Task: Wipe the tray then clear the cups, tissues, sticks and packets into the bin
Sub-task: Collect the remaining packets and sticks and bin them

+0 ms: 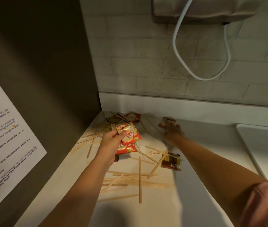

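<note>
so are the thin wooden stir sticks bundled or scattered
Scattered: the thin wooden stir sticks lie loose and crisscrossed across the white counter; the left hand grips orange creamer packets.

Pale, matt bare wood for the flat sticks point(140, 177); glossy printed foil or plastic film, crinkled and catching the light, for the creamer packets point(130, 136) and the brown packet point(171, 162). Smooth, off-white, faintly sheened surface for the counter point(195, 145), rough matt brick-pattern facing on the wall point(146, 71), smooth white plastic sheath on the cable point(177, 51). Flat matt laminate look to the dark side panel point(48, 63), with smooth white printed paper for the notice point(7, 136).
</note>
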